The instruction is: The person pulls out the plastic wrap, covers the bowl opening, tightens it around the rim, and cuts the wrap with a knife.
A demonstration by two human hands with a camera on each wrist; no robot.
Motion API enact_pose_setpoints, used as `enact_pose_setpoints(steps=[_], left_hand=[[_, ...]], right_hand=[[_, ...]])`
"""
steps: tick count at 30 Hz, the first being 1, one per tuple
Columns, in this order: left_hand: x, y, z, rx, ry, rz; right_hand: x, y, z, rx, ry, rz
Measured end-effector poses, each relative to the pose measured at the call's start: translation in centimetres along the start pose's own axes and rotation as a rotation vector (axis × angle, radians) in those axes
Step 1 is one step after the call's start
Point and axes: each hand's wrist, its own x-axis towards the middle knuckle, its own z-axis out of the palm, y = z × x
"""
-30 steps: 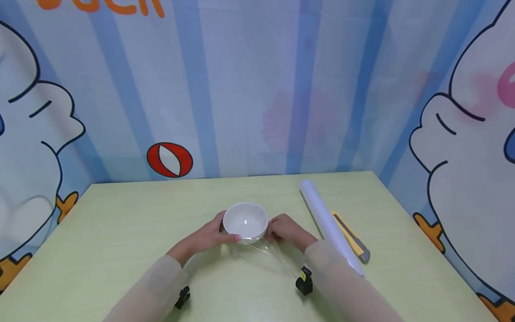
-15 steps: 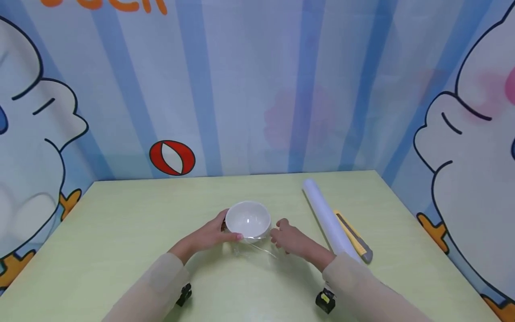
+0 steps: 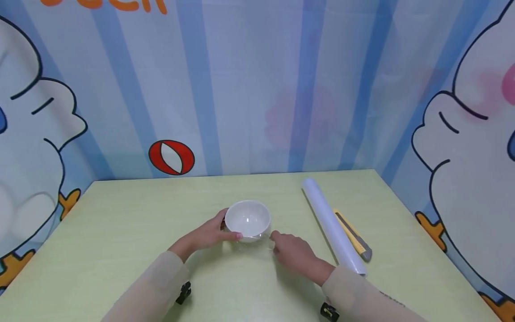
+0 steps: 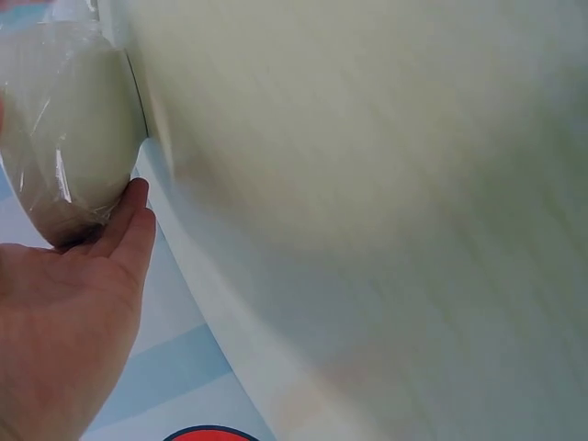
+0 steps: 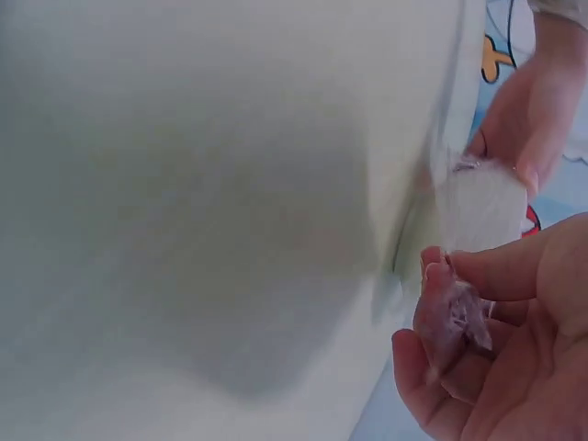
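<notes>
A white bowl [image 3: 247, 219] stands near the middle of the table in the head view, its mouth facing up and toward me. My left hand [image 3: 207, 232] grips its left side, the thumb at the front near the rim. Clear cling film [image 4: 60, 156] wraps the outside of the bowl in the left wrist view. At the bowl's front right, my right hand [image 3: 295, 255] pinches the film's edge between thumb and index finger. A crumpled bit of film [image 5: 464, 317] lies against its curled fingers in the right wrist view.
A long pale roll [image 3: 331, 223] lies slanted on the right of the light green table [image 3: 141, 219]. Beside it on the right is a yellow and grey utility knife [image 3: 354, 237]. A blue striped cartoon backdrop [image 3: 249, 89] rises behind the table.
My right hand has drawn away from the bowl's right side, then come lower and toward its front right, with the film pulled along. The left hand and bowl stay nearly in place.
</notes>
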Motion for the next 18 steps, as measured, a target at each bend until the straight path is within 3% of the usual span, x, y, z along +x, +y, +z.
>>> enact_pose_setpoints(steps=[3, 10, 18], left_hand=[[0.1, 0.0, 0.0, 0.007, -0.001, 0.015], [0.2, 0.0, -0.2, 0.013, -0.006, 0.028], [0.0, 0.1, -0.3, 0.017, -0.014, 0.020]], right_hand=[[0.4, 0.6, -0.9, -0.014, 0.006, -0.017], [2.3, 1.7, -2.2, -0.021, -0.103, 0.035], [3.9, 2.7, -2.3, -0.126, -0.087, 0.036]])
